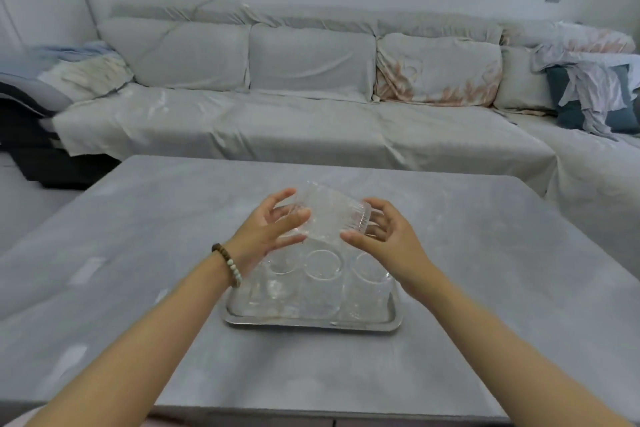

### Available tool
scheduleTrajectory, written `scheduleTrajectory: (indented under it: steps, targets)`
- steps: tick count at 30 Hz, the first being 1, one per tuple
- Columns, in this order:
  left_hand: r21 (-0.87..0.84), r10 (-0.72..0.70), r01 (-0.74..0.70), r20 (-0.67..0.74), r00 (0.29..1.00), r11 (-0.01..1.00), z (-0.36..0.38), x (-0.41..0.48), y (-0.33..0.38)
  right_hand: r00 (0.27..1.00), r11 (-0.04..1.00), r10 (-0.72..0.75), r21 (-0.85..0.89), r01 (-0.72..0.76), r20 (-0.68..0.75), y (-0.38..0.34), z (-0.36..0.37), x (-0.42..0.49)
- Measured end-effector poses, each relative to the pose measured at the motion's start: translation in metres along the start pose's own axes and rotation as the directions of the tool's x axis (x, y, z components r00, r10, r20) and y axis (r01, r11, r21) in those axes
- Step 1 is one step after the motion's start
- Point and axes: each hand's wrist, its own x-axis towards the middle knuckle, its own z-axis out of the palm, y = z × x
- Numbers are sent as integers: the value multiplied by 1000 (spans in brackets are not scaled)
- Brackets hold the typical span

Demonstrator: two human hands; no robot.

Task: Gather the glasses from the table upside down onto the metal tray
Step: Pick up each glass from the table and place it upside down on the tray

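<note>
A clear ribbed drinking glass [330, 215], likely rigid, slick and breakable, is being held tilted between the left hand [273, 229] and right hand [384, 236] above the shallow rectangular metal tray [311, 322]; its ribbed wall is probably being gripped best.

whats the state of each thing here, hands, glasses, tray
left hand: gripping one end of the ribbed glass
right hand: gripping the other end of the ribbed glass
ribbed glass: lifted above the tray, tipped on its side, empty
three glasses: standing in a row on the tray, apparently upside down, empty
metal tray: flat on the table, holding the three glasses
table: carrying the tray
</note>
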Motion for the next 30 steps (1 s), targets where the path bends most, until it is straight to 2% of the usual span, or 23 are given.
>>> scheduleTrajectory:
  steps: [4,10,14,22,30]
  targets:
    - [120,-58,61,-27,998,991,-62,-25,-7,995,995,-53,-75,59,84,-7,51,18]
    - [66,-135,140,-83,987,988,-104,-49,-31,975,941,-74,-309,137,209,0,96,30]
    - [120,-173,184,-90,981,976,-103,-50,-44,963,903,-67,-394,170,262,13,103,30]
    - [181,-185,203,-114,976,962,-85,-45,-56,971,825,-17,-546,148,238,34,105,28]
    - [259,-144,174,-129,981,950,-77,-46,-62,964,775,-43,-601,197,262,32,110,28]
